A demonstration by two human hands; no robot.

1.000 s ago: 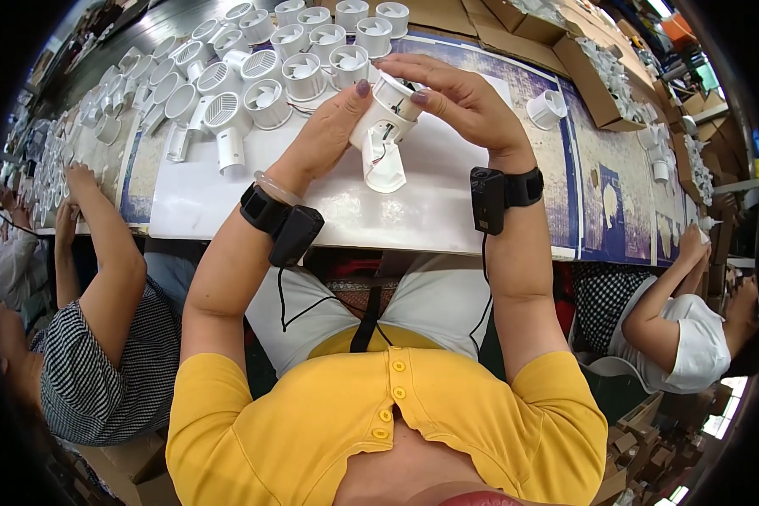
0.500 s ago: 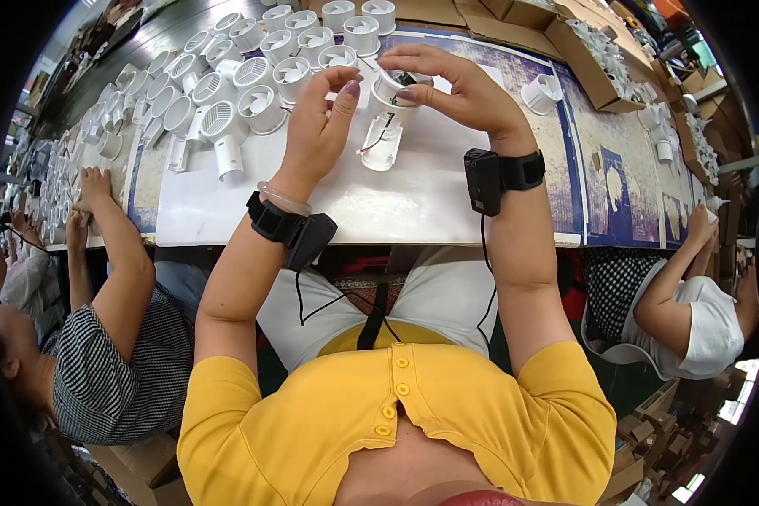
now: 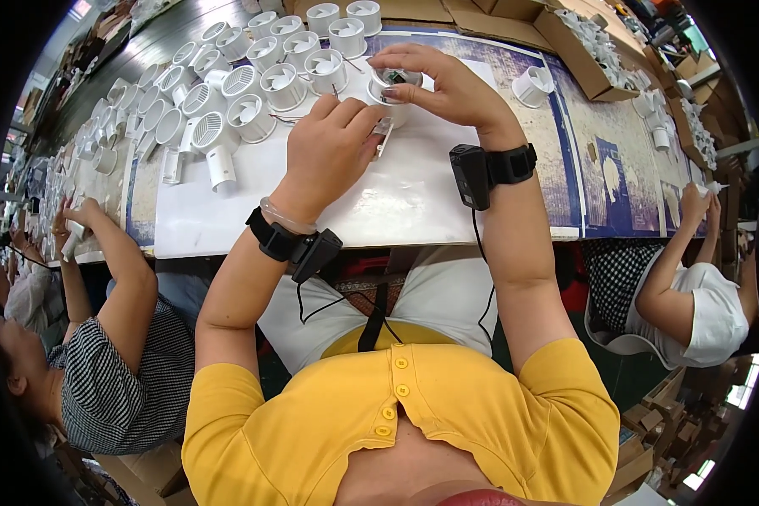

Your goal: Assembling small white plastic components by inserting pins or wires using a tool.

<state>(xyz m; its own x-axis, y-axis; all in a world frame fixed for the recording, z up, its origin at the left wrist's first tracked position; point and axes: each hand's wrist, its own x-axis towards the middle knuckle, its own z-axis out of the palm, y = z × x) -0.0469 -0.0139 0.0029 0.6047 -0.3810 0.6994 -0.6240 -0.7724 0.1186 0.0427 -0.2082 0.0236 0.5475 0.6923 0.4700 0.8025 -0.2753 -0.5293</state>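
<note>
From the head view, the right hand (image 3: 451, 88) curls round the rim of a white fan housing (image 3: 401, 115), mouth upward; the left hand (image 3: 331, 143) pinches its handle (image 3: 384, 139), the long axis pointing bodyward. Bare white board (image 3: 413, 202) spans from the hands to the bench's (image 3: 569, 177) near edge.

Yellow short-sleeved top (image 3: 497, 413), four yellow buttons (image 3: 402, 363) down front. White trousers (image 3: 447, 287). Left wrist: translucent bangle (image 3: 285, 220), black strap (image 3: 271, 239), boxy black module (image 3: 317, 253). Right wrist: matching black band (image 3: 513, 164), black box (image 3: 471, 177). Thin black cable (image 3: 300, 297) from each unit.
</note>
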